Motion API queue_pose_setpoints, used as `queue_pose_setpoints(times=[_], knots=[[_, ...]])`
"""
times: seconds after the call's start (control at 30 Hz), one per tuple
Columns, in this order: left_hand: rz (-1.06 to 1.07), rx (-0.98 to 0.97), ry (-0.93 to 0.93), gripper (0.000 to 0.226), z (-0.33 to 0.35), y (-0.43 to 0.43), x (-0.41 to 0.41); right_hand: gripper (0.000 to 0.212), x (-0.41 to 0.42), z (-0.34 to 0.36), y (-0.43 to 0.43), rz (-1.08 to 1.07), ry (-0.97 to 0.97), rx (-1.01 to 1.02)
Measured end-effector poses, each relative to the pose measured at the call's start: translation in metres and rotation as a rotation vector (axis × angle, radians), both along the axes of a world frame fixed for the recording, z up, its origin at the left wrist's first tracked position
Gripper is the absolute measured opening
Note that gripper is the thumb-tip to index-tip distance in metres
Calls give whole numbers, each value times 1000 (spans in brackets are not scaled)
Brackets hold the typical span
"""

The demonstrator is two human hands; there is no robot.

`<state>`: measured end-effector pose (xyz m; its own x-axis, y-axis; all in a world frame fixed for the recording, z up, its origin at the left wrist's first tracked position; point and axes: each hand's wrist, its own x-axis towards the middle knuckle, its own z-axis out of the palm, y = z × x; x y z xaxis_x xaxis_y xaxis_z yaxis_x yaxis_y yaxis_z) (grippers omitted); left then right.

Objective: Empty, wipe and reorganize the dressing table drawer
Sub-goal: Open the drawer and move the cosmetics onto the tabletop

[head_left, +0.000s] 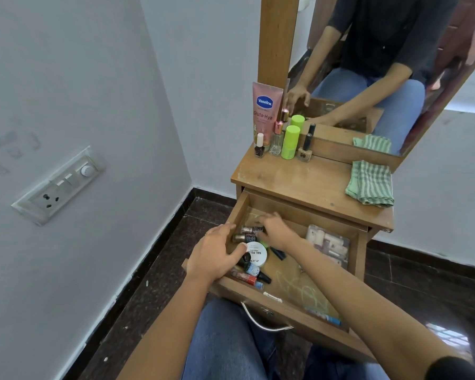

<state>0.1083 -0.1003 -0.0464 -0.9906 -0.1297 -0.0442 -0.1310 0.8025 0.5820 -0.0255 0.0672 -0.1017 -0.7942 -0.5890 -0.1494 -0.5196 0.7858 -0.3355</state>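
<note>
A switch plate (59, 185) sits on the grey wall at far left. The person's left hand (217, 256) rests on the left wall of the open drawer (285, 305), fingers relaxed along the rim and thumb inside beside a white jar (257, 253). Just right of it, at the drawer's back left, the right hand (277, 231) reaches in, its fingers curled down and pinching at two brown polish bottles (247, 233). More small bottles lie below the jar. A clear box (329, 245) sits at the drawer's right side. The drawer is pulled out from the wooden table (299, 182) towards the person's knees. On the table stand a pink tube (265, 111), small bottles and a green stick (290, 142); a green striped cloth (370, 185) lies folded to the right, below the mirror (395, 64).
</note>
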Motion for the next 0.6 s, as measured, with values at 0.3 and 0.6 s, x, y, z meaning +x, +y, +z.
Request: queue_pose_setpoints(times=[0.3, 0.6], knots=[[2, 12, 2, 60, 1, 0, 0, 33, 13, 9, -11, -76, 19, 105], [4, 4, 12, 60, 1, 0, -1, 16, 6, 80, -13, -60, 288, -506]])
